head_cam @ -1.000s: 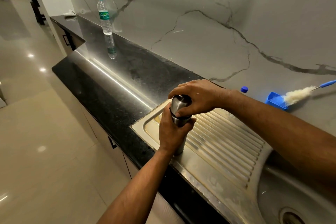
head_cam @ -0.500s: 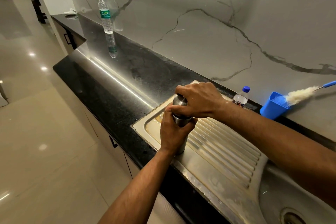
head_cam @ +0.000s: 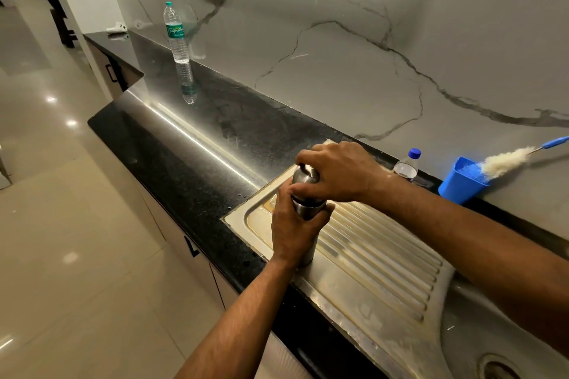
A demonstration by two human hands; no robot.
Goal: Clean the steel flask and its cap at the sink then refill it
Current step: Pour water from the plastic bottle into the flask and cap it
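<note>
A steel flask (head_cam: 308, 212) stands upright on the ridged steel drainboard (head_cam: 378, 252) of the sink. My left hand (head_cam: 292, 231) grips the flask's body from the near side. Over the top, my right hand (head_cam: 335, 172) curls round the steel cap (head_cam: 303, 175), which sits on the flask's neck. The lower end of the flask shows just below my left hand; most of the body is hidden by it.
A sink basin with a drain (head_cam: 498, 368) lies at the lower right. A blue cup (head_cam: 460, 183) holding a bottle brush (head_cam: 505, 160) and a small blue-capped bottle (head_cam: 407, 167) stand by the wall. A tall water bottle (head_cam: 176, 35) stands far back on the black counter (head_cam: 191, 144).
My right hand has turned on the cap, its wrist swinging lower and to the right. The left hand and flask stay in place.
</note>
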